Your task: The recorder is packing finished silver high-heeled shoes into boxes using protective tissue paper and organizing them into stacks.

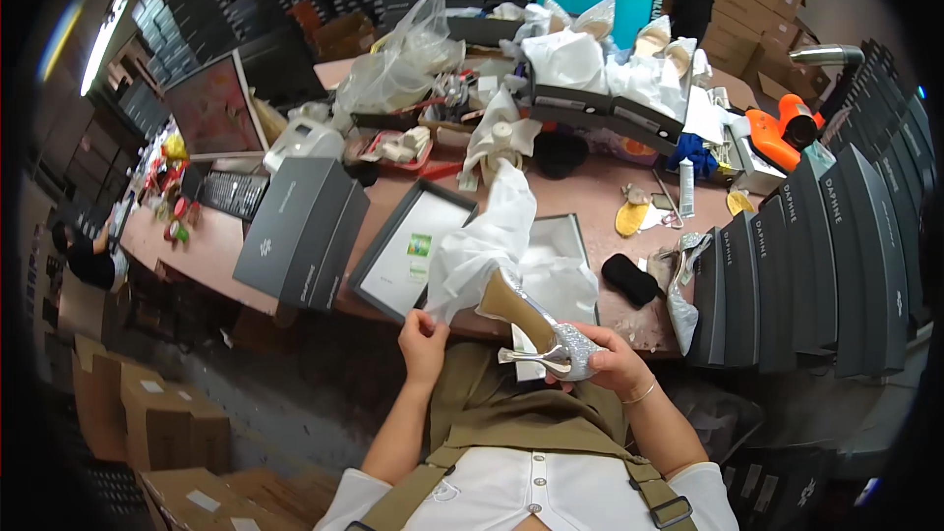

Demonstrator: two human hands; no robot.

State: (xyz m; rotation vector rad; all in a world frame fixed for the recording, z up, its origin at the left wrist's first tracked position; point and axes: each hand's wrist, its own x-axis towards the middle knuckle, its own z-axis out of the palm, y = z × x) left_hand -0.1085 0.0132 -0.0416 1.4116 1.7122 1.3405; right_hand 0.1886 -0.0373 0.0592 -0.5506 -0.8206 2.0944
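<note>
With the right hand [615,359] gripping the glittery shoe [536,326] at the near tabletop [590,192] edge, the left hand [423,339] pinching the tissue [482,246] should draw it snugly, avoiding tears.

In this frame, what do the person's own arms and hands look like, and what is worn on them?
Both forearms are bare. Short white sleeves end near the elbows. The right hand has a thin gold-coloured bangle at the wrist. The left hand shows no gloves, rings or watch. Olive dungaree straps cross the white top.
</note>
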